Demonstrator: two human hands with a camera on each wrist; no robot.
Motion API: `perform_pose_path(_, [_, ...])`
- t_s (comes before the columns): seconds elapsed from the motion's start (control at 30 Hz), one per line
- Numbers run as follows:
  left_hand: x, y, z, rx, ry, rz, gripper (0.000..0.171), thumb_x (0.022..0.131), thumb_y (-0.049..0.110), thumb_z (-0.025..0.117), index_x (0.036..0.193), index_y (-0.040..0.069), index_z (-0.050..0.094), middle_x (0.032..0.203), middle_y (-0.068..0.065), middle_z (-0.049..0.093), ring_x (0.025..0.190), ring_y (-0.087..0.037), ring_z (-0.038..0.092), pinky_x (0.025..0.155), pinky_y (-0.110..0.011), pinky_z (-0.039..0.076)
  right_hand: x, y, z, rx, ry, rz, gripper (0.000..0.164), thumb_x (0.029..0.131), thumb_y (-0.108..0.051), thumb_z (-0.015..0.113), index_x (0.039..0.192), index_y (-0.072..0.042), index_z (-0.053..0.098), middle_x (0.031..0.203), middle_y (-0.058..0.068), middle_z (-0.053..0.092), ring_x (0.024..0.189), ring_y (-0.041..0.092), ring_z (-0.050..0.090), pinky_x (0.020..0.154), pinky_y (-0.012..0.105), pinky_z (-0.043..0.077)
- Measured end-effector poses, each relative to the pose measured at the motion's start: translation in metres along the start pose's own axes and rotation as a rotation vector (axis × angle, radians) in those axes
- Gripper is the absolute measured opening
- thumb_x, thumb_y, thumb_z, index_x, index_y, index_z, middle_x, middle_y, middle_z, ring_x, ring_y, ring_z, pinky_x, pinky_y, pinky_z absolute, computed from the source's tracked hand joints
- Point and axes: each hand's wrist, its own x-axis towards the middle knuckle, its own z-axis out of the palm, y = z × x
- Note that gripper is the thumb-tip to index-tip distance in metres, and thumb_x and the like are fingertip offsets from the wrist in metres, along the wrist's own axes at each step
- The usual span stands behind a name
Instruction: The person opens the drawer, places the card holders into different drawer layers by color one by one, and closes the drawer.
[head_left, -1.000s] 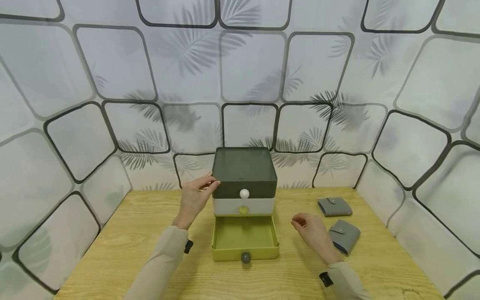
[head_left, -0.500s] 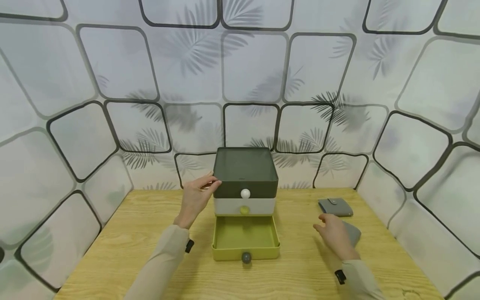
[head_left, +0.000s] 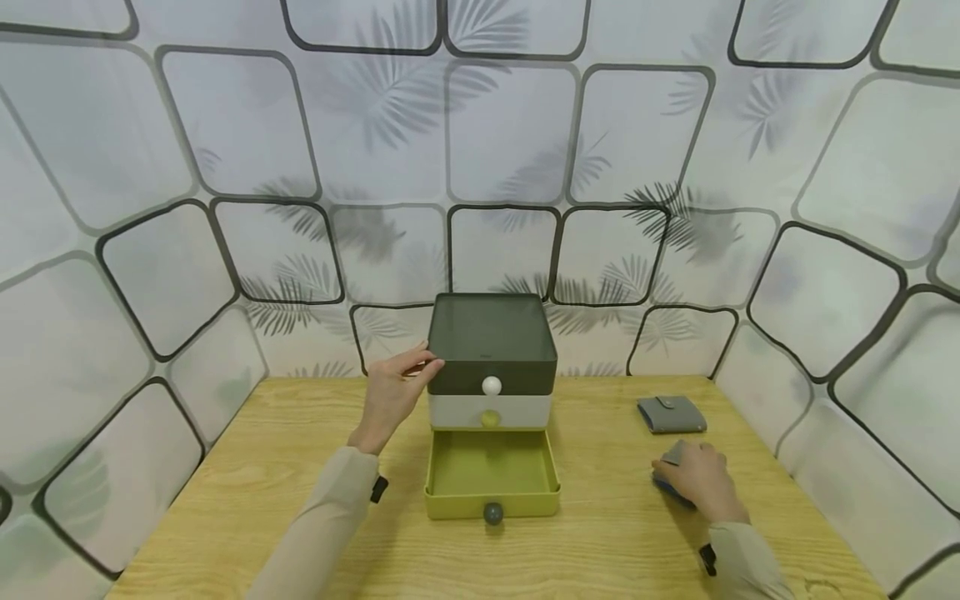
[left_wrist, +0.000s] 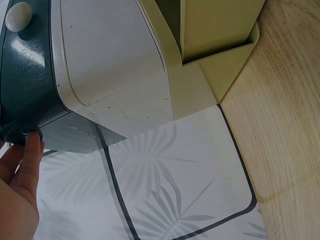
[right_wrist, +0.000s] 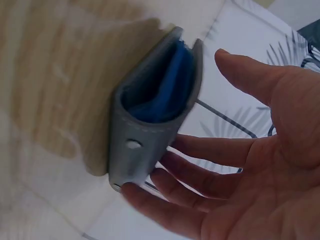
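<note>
In the head view a small stack of drawers [head_left: 491, 329] stands mid-table, dark green over white over yellow-green. Its bottom yellow-green drawer [head_left: 455, 507] is pulled out, with bare floor showing inside. My left hand [head_left: 386, 402] holds the front left corner of the dark green section between thumb and fingers. Over at the right, my right hand [head_left: 703, 485] reaches over a grey wallet [right_wrist: 142, 155] with blue inside. In the right wrist view the fingertips are at the wallet's far side, while the thumb stays apart from it. The hand partly hides this wallet in the head view.
Another grey wallet [head_left: 672, 414] with a snap strap lies just behind the right hand. The wooden table [head_left: 600, 550] meets patterned cloth walls [head_left: 502, 133] at the back and sides. A dark ball knob [head_left: 493, 514] juts from the pulled-out drawer.
My right hand has moved right and away from the drawers, down to the nearer wallet. The left hand has stayed at the corner of the drawer stack.
</note>
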Motion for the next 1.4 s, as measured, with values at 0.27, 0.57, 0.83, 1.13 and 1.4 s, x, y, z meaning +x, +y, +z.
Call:
perform_pose_path(0.27, [0.000,0.002,0.000,0.005,-0.004,-0.010,0.010,0.088,0.019,0.075,0.093,0.012,0.079,0.100,-0.009,0.076,0.097,-0.023,0.073,0.071,-0.026,0.061,0.003,0.006,0.007,0.045,-0.073,0.070,0.067,0.089,-0.042,0.067,0.108,0.021,0.060,0.111,0.051,0.046,0.102,0.066,0.046,0.089,0.072,0.042])
perform_pose_path(0.57, [0.001,0.002,-0.002,0.018,0.009,0.010,0.012,0.087,0.019,0.075,0.094,0.009,0.079,0.099,-0.011,0.076,0.097,-0.026,0.073,0.069,-0.027,0.062,0.007,0.010,0.016,0.117,-0.097,-0.003,0.073,0.082,-0.038,0.077,0.126,0.015,0.052,0.130,0.045,0.039,0.114,0.056,0.048,0.092,0.064,0.046])
perform_pose_path(0.83, [0.000,0.002,-0.001,-0.007,0.007,-0.002,0.011,0.087,0.018,0.076,0.093,0.009,0.079,0.096,-0.009,0.077,0.097,-0.026,0.073,0.070,-0.028,0.062,0.010,0.007,0.022,0.133,-0.113,-0.082,0.075,0.080,-0.026,0.077,0.136,0.012,0.045,0.141,0.048,0.028,0.127,0.063,0.035,0.099,0.068,0.040])
perform_pose_path(1.13, [-0.001,0.002,0.000,-0.009,-0.003,-0.036,0.013,0.088,0.019,0.075,0.094,0.008,0.079,0.103,-0.012,0.075,0.098,-0.025,0.073,0.071,-0.032,0.062,0.012,0.002,0.022,0.119,-0.151,-0.022,0.074,0.075,-0.022,0.077,0.135,0.008,0.047,0.123,0.036,0.055,0.105,0.046,0.056,0.083,0.056,0.051])
perform_pose_path(1.4, [-0.001,0.002,-0.001,-0.011,0.002,-0.027,0.013,0.088,0.019,0.075,0.094,0.009,0.079,0.101,-0.011,0.076,0.095,-0.024,0.073,0.068,-0.031,0.062,0.011,-0.001,0.024,0.108,-0.104,-0.048,0.072,0.067,-0.011,0.074,0.134,0.001,0.051,0.126,0.035,0.055,0.093,0.034,0.056,0.074,0.046,0.050])
